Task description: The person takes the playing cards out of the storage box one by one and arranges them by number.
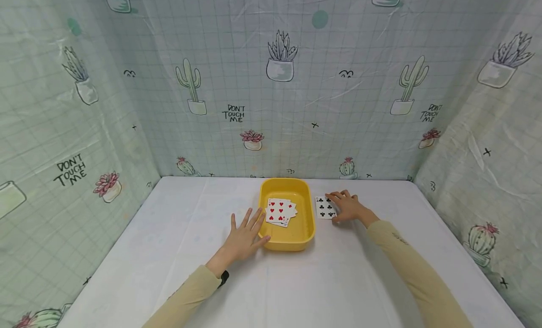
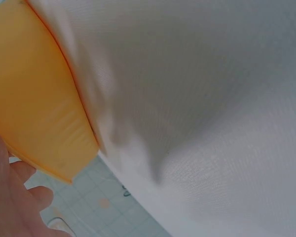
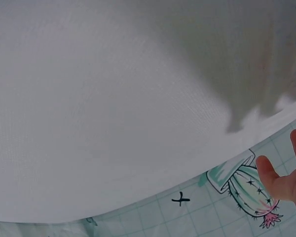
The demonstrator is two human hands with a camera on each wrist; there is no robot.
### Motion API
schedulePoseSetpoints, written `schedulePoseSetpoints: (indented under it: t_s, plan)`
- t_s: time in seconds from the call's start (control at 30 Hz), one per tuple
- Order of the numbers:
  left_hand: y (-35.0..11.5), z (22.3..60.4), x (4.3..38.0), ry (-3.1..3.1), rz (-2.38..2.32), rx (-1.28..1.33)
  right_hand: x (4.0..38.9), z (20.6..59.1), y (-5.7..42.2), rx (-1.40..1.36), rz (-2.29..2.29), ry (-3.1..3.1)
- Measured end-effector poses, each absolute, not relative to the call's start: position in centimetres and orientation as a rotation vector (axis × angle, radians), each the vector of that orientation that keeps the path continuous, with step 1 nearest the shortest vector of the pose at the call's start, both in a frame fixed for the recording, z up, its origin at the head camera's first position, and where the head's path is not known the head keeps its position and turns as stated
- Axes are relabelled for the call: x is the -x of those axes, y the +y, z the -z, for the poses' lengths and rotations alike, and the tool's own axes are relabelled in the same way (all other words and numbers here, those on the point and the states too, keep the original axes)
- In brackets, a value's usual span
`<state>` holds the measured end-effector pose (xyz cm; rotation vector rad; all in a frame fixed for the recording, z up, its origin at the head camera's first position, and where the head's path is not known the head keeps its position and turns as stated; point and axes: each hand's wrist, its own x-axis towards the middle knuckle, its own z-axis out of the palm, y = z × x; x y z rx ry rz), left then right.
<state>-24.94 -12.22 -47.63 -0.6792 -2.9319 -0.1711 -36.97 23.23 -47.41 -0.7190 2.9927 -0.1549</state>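
A yellow plastic tray stands on the white table, holding a small loose pile of playing cards with a red heart card on top. My left hand has its fingers spread and touches the tray's left rim. In the left wrist view, part of that hand shows against the tray's outer wall. Right of the tray lies a black club playing card, face up. Over its right edge is my right hand, fingers and thumb apart at the card's edges. The right wrist view shows only some fingertips, without the card.
White cloth covers the table. A hanging curtain printed with cacti and succulents encloses the back and both sides. The tray stands close to the table's back edge.
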Motion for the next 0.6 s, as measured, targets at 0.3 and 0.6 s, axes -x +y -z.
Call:
schedulePoseSetpoints:
  t_s: [0.3, 0.6]
  plan:
    - [-12.14, 47.35, 24.89, -2.945, 0.181, 0.680, 36.79, 47.58, 23.34, 0.713, 0.149, 3.000]
    - [-12.16, 47.35, 24.86, -2.926, 0.183, 0.693, 36.78, 47.12, 23.01, 0.725, 0.182, 3.029]
